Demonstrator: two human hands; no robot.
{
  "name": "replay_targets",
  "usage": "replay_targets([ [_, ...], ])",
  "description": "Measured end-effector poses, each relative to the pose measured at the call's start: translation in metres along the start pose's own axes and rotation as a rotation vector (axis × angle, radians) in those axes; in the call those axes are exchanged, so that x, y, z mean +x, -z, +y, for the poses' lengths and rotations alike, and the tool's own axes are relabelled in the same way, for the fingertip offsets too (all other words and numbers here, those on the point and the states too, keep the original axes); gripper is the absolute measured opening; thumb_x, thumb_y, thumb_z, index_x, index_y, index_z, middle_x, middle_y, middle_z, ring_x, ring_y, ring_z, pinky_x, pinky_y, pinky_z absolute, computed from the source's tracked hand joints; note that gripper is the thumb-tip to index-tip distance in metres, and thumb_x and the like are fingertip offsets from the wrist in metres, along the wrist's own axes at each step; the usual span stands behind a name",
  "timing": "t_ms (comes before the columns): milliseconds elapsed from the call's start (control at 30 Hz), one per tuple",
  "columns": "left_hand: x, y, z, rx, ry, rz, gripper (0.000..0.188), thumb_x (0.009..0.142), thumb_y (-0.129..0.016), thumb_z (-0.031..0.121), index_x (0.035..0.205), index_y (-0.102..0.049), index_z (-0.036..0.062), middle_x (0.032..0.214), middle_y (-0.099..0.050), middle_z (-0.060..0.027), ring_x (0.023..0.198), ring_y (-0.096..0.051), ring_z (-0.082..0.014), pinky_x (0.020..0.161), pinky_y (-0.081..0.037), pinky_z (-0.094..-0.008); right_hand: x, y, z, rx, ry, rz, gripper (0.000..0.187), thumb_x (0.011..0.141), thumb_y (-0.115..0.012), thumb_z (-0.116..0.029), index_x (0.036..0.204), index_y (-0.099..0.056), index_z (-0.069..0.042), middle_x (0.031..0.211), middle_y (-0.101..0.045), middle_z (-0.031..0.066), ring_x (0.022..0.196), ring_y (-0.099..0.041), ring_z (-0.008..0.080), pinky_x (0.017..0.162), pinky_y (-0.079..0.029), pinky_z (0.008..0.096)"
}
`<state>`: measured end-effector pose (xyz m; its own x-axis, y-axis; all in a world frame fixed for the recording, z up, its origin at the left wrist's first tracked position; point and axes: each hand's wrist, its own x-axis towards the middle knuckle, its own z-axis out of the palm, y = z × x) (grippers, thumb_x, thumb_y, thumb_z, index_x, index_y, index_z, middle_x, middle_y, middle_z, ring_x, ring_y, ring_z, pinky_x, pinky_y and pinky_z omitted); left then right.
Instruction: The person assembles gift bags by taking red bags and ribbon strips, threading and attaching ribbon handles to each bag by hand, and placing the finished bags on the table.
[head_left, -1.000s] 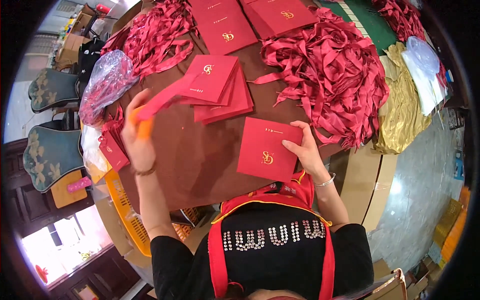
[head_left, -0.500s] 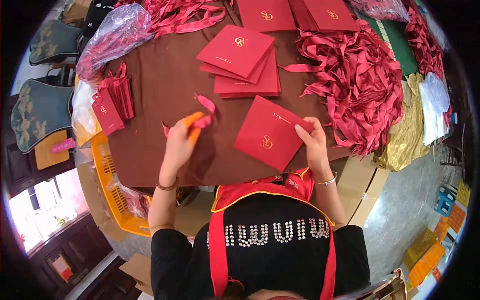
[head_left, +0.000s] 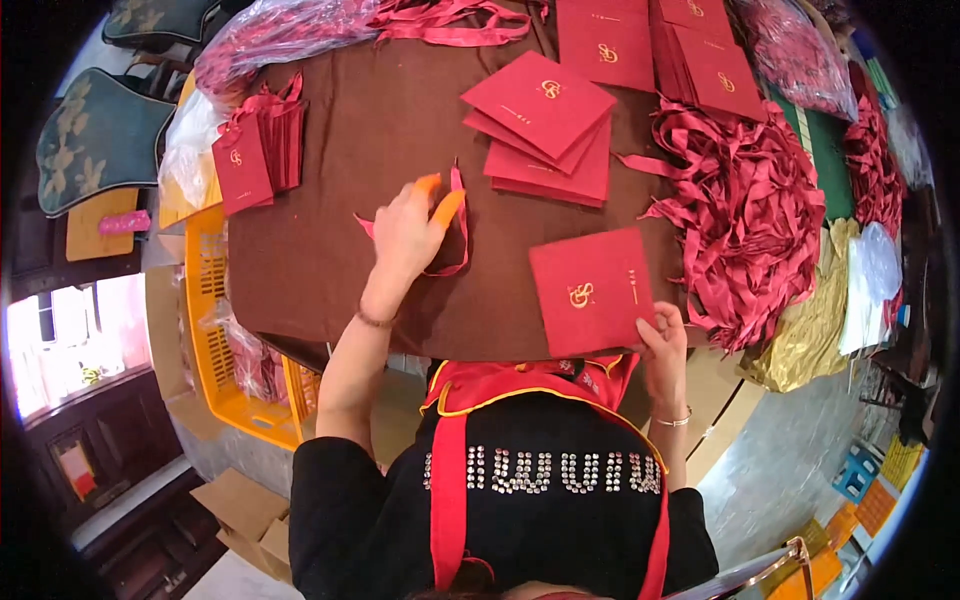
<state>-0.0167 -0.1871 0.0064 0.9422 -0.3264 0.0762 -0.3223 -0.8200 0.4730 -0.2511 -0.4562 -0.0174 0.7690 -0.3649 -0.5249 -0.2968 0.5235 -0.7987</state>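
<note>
My left hand [head_left: 405, 238], with orange covers on its fingertips, is closed on a narrow red ribbon [head_left: 465, 242] above the brown cloth. The ribbon loops down beside the fingers, and a pointed end sticks out left of the hand. Between thumb and fingers, my right hand [head_left: 664, 340] grips a flat red square card [head_left: 588, 285] by its right corner near the table's front edge. A gold emblem marks its face; whether it is a single sheet or a folded bag I cannot tell. Farther off lies a fanned stack of similar red cards [head_left: 545, 105].
A big heap of red ribbons [head_left: 750, 240] lies at the right beside gold wrapping [head_left: 805, 330]. Smaller red pieces with ribbons [head_left: 245, 165] lie at the left. More red card stacks [head_left: 605, 45] stand at the back. An orange crate [head_left: 208, 330] is below the left edge.
The red card has turned in my right hand, so its edges sit straighter. My left hand has shifted right with the ribbon, which now hangs in a loop. The whole view has shifted.
</note>
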Motion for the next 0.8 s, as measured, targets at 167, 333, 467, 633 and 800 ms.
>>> replay_targets([
  [167,0.036,-0.022,0.000,0.139,0.014,0.130,0.027,0.082,-0.064,0.031,0.089,-0.061,0.0054,0.086,-0.065,-0.0145,0.080,-0.062,-0.0337,0.066,-0.048,-0.0409,-0.020,-0.009,0.022,0.277,-0.001,-0.039,0.026,0.088,-0.055,-0.006,0.111,-0.045,-0.007,0.107,-0.059,0.0101,0.099,-0.060,0.0199,0.082,-0.053,0.0340],
  [333,0.040,-0.009,-0.014,-0.240,-0.014,0.045,0.013,0.085,-0.060,0.013,0.091,-0.062,0.0013,0.076,-0.063,-0.0102,0.068,-0.061,-0.0192,0.063,-0.048,-0.0298,-0.039,-0.020,0.015,-0.265,-0.196,-0.358,0.020,0.091,-0.055,-0.017,0.105,-0.055,-0.002,0.100,-0.062,0.0074,0.092,-0.060,0.0148,0.080,-0.049,0.0280],
  [467,0.009,0.002,-0.004,-0.900,0.231,-0.356,0.013,0.086,-0.059,0.012,0.090,-0.061,-0.0011,0.070,-0.060,-0.0025,0.062,-0.054,-0.0074,0.054,-0.043,-0.0218,-0.026,-0.018,-0.022,-0.796,-0.172,-0.773,0.024,0.091,-0.057,-0.022,0.099,-0.062,0.001,0.090,-0.063,0.0036,0.082,-0.058,0.0097,0.074,-0.046,0.0244],
  [633,-0.034,0.007,0.018,-0.964,0.346,-0.509,0.015,0.090,-0.056,0.010,0.101,-0.061,0.0024,0.075,-0.061,-0.0002,0.065,-0.054,-0.0052,0.058,-0.043,-0.0187,0.037,-0.047,-0.053,-1.054,0.760,-0.265,0.027,0.080,-0.066,-0.012,0.104,-0.060,-0.002,0.098,-0.061,0.0107,0.084,-0.059,0.0216,0.073,-0.047,0.0288],
  [800,-0.063,-0.008,0.028,-0.637,0.112,-0.477,0.028,0.090,-0.055,0.008,0.116,-0.056,-0.0013,0.078,-0.064,-0.0058,0.068,-0.059,-0.0109,0.063,-0.048,-0.0248,0.066,-0.064,-0.048,-1.222,0.774,-0.129,0.051,0.079,-0.067,-0.015,0.126,-0.048,-0.005,0.116,-0.052,0.0126,0.083,-0.057,0.0258,0.073,-0.047,0.0334],
])
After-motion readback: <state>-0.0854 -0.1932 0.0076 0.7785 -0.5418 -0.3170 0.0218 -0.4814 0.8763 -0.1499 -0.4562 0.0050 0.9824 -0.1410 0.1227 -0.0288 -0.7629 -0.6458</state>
